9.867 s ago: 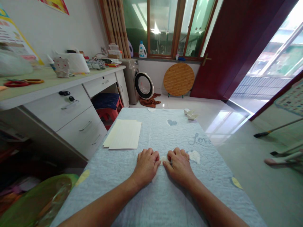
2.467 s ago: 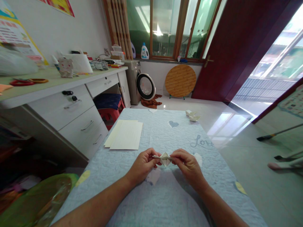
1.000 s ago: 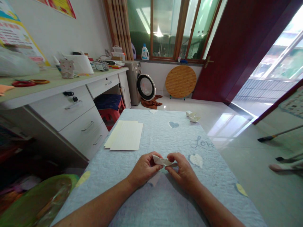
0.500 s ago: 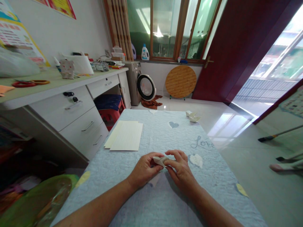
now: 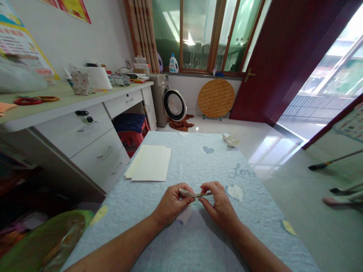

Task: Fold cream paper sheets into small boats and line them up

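A small folded piece of paper [image 5: 187, 193] is held between both hands, just above the cloth-covered table [image 5: 198, 166]. My left hand [image 5: 172, 204] pinches its left end between thumb and fingers. On the other end, my right hand [image 5: 217, 202] has its thumb and fingertips closed. The paper looks narrow and pointed at the left, seen nearly edge-on; parts of it are hidden by the fingers. Ahead to the left lies a stack of pale paper sheets [image 5: 151, 164]. Folded paper pieces [image 5: 231, 140] sit at the table's far right corner.
A white desk [image 5: 85, 124] with drawers runs along the left, with scissors [image 5: 34, 100] on top. A green basin [image 5: 56, 238] stands low at the left. Beyond the table are a washing machine [image 5: 160, 98] with its door ajar and a round wooden board [image 5: 217, 98].
My right fingers have shifted from over the paper's middle to its right end. The paper has turned flatter and now shows more edge-on, stretched between both hands.
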`<state>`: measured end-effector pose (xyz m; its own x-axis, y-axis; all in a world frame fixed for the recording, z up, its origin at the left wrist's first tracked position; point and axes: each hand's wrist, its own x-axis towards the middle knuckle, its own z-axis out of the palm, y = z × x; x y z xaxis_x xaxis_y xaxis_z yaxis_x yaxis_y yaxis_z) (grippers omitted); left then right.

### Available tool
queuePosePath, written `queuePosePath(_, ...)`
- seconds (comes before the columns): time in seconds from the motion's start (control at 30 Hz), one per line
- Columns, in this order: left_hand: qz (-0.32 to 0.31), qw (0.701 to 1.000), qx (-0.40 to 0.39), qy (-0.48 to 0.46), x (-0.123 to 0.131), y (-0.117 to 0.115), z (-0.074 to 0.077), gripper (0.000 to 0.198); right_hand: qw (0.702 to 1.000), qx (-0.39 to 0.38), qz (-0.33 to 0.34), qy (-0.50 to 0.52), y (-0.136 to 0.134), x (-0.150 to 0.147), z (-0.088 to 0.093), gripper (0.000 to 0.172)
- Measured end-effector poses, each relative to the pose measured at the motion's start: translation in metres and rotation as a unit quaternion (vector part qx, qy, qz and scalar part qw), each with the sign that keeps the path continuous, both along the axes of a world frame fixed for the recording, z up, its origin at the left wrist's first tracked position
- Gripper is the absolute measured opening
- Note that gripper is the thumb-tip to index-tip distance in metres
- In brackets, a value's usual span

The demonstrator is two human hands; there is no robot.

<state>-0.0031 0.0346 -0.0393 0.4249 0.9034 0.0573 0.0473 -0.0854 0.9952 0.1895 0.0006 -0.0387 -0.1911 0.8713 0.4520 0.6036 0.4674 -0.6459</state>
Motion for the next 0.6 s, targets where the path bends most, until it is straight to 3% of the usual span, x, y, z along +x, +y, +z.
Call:
queuePosePath(0.17, 0.000, 1.000, -0.013, -0.019, 0.0007, 0.0002, -0.0005, 0.016, 0.999, 0.022, 0.033, -0.031, 0.0020, -0.0001, 0.0035, 0.012)
queuePosePath(0.6, 0.007, 1.000, -0.020, -0.020, 0.0010, -0.0016, 0.0018, 0.022, 0.996, -0.011, 0.052, -0.068, 0.0027, 0.0003, 0.0053, 0.014)
